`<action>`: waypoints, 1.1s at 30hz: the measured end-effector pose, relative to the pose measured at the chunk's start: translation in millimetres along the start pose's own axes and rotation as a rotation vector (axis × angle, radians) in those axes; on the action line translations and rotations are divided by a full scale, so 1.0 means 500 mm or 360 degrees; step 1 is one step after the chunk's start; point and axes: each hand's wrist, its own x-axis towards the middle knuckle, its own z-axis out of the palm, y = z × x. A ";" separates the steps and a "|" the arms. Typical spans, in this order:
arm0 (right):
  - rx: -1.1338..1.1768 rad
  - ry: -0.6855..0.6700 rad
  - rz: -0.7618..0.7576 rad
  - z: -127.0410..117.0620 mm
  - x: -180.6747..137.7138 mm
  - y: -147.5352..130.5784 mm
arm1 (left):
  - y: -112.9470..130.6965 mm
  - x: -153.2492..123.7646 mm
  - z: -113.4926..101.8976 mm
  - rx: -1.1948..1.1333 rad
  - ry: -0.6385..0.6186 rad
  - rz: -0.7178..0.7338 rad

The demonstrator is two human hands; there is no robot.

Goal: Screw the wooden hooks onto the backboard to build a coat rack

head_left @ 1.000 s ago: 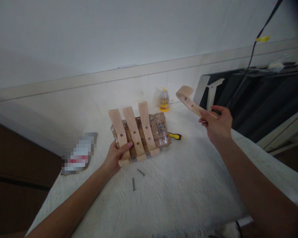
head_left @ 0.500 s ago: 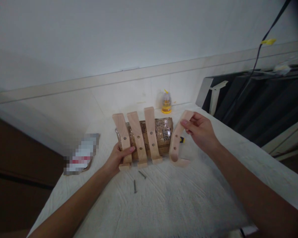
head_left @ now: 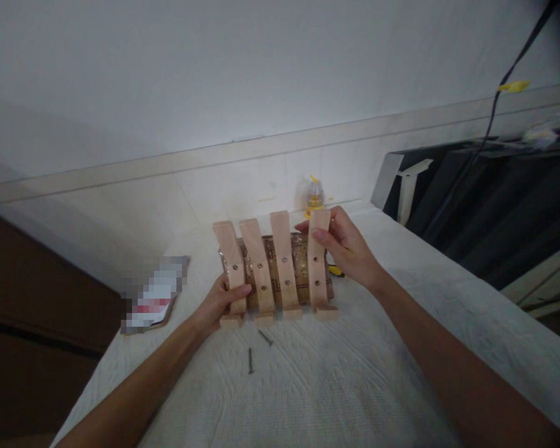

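My left hand (head_left: 224, 298) is closed on the left end of a brown cardboard-like board (head_left: 300, 267) with shiny clear plastic over it, its thumb across the leftmost wooden hook (head_left: 233, 250). Two more pale wooden hooks (head_left: 259, 264) (head_left: 284, 260) stand side by side across the board, with screw heads visible in their holes. In my right hand (head_left: 350, 249), pinched near its upper end, is another wooden hook (head_left: 316, 274), upright over the board's right end. Its two holes look dark. Whether it touches the board cannot be made out. Two loose screws (head_left: 251, 361) (head_left: 266, 338) lie in front.
Behind the board stands a clear container with a yellow base (head_left: 314, 193). A yellow-and-black tool (head_left: 336, 270) is partly hidden by my right hand. At left lies a blurred flat packet (head_left: 156, 298). White cloth (head_left: 336, 386) covers the table; dark panels (head_left: 485, 193) lean at right.
My right hand has moved left with its wooden hook, bringing it from beside the board to over its right end and turning it upright. My left hand keeps its hold.
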 end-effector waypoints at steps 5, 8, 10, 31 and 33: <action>0.0070 0.0183 0.0012 0.019 0.001 -0.001 | -0.004 -0.002 -0.001 0.0066 -0.0011 0.0020; 0.0147 0.0300 0.0039 0.028 0.000 0.002 | -0.006 -0.001 -0.001 0.0081 -0.0018 0.0033; 0.0138 0.0342 0.0022 0.032 -0.002 0.005 | -0.005 0.000 -0.001 0.0076 -0.0033 0.0037; -0.0108 0.0367 -0.0095 0.038 -0.007 -0.002 | -0.005 -0.005 0.002 0.0344 0.0055 0.0147; -0.0096 0.0376 -0.0077 0.041 -0.006 -0.008 | -0.006 -0.007 -0.002 0.0398 0.0069 0.0170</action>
